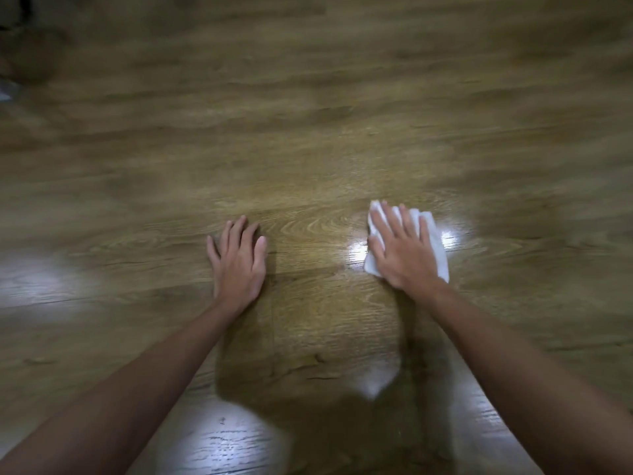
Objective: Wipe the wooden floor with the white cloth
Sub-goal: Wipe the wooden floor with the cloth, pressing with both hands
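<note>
The wooden floor (308,149) fills the whole view, brown planks with bright light patches. My right hand (400,248) lies flat on the white cloth (436,245), fingers spread, pressing it against the floor right of centre. The cloth shows around the fingers and at both sides of the palm. My left hand (239,258) rests flat on the bare floor left of centre, fingers apart, holding nothing. Both forearms reach in from the bottom corners.
Dark blurred shapes (20,46) sit at the far left top corner of the floor. A dark shadow (308,389) falls on the planks between my arms. The picture is motion-blurred away from the centre.
</note>
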